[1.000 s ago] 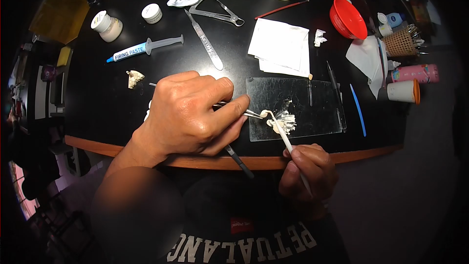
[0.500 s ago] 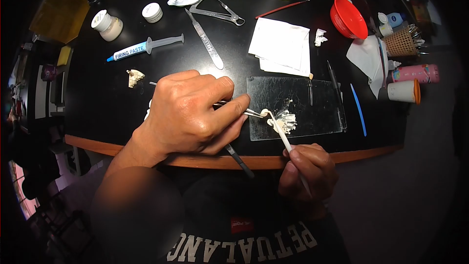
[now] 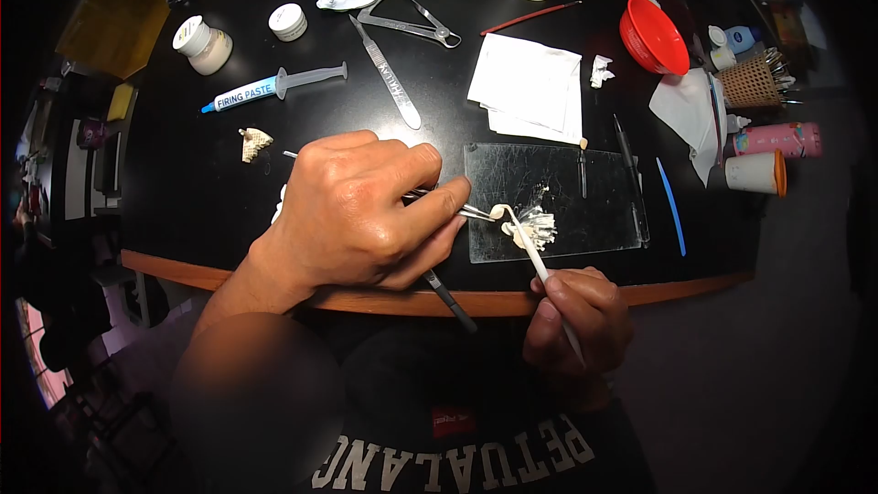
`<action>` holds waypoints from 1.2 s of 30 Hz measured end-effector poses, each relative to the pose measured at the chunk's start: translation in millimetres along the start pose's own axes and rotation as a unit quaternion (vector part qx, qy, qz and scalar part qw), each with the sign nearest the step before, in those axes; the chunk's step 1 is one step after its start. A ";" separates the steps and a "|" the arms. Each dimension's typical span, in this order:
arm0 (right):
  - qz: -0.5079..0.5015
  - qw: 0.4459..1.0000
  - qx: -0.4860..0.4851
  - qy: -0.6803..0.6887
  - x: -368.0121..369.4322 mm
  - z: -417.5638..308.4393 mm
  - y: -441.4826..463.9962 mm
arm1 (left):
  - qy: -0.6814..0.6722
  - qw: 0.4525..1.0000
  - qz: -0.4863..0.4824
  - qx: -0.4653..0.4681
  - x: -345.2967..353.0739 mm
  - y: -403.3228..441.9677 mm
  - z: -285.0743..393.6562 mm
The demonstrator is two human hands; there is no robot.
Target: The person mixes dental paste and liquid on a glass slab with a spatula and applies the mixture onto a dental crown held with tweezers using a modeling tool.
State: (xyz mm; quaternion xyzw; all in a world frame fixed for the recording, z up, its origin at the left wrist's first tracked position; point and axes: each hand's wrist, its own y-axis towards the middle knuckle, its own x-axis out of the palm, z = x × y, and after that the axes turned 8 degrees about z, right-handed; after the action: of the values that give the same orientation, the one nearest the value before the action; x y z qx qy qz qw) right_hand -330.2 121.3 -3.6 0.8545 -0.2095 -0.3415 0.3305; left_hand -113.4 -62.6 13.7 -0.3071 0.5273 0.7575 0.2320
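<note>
Closed around metal tweezers (image 3: 475, 212), my left hand (image 3: 361, 215) is above the table's front edge. At the tweezer tips is a small cream tooth-shaped piece (image 3: 497, 212). My right hand (image 3: 582, 316) pinches a slim white tool (image 3: 540, 265), whose thin curved tip meets or nearly meets the piece; actual contact I cannot tell. Beneath lies a scratched glass slab (image 3: 599, 206) with cream paste (image 3: 535, 231) smeared on it. A dark-handled tool (image 3: 448, 302) juts over the table edge below my left hand. Some white thing behind that hand is mostly hidden.
Left on the black table are a firing paste syringe (image 3: 247, 94), jars (image 3: 203, 46) and a cream toothed model (image 3: 254, 144). Farther back lie a scalpel-like handle (image 3: 389, 78) and a metal caliper (image 3: 412, 18). White tissues (image 3: 526, 82), a red bowl (image 3: 654, 35) and a blue stick (image 3: 671, 206) sit rightward.
The white tool's tip has shifted slightly up and right relative to the small piece, showing more of its curve. Both hands keep their grips; the whole view has shifted a little.
</note>
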 end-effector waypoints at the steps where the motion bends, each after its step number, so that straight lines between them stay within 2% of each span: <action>1: -0.001 1.000 0.002 0.004 0.3 0.1 -0.3 | 0.000 1.000 0.000 0.000 0.3 -0.1 -0.2; 22: -0.006 1.000 -0.018 -0.005 -0.3 -0.1 1.8 | -0.001 1.000 -0.011 0.001 -0.5 -0.9 -0.7; 31: 0.041 0.999 0.021 -0.011 -12.2 3.8 -2.6 | -0.007 1.000 -0.015 0.002 -0.3 -1.1 -0.4; 36: 0.004 0.998 0.034 -0.046 -30.6 6.3 -12.3 | -0.009 1.000 -0.022 0.000 0.4 -2.0 -0.3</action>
State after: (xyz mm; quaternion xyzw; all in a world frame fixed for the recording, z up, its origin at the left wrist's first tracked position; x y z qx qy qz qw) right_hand -353.9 145.0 -2.1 0.8481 -0.2389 -0.3716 0.2926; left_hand -112.3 -62.3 12.1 -0.3118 0.5185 0.7550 0.2529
